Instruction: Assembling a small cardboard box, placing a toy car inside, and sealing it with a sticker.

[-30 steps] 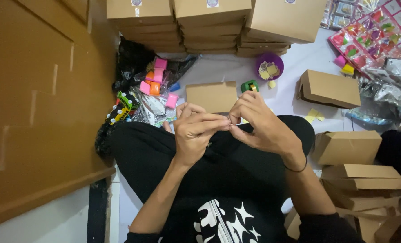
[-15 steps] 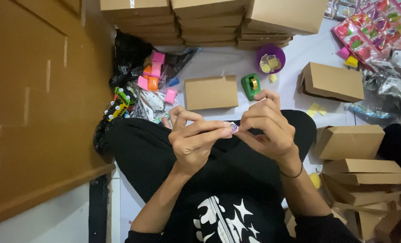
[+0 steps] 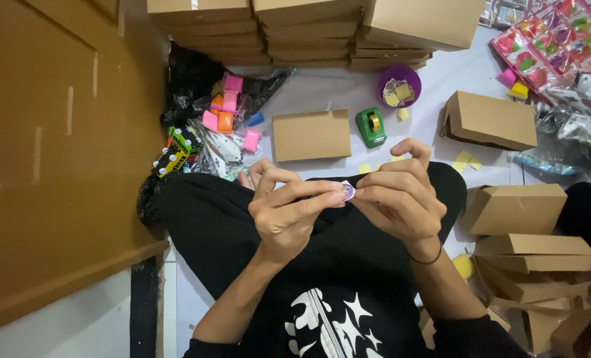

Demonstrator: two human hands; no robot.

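Left hand [image 3: 289,215] and right hand [image 3: 398,199] pinch small purple sticker [image 3: 348,191] between fingertips, held above lap; step looks like peeling or readying sticker; next likely needs steady pinch, then placement on flat brown box [image 3: 311,134] ahead.

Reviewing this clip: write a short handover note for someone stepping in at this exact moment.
Left hand and right hand meet over the lap, fingertips pinching a small purple round sticker between them.
Flat brown box lies closed on the floor ahead, green tape dispenser beside it, purple bowl of paper bits behind.
Done: sticker in hand.
Left: it is on no box yet.
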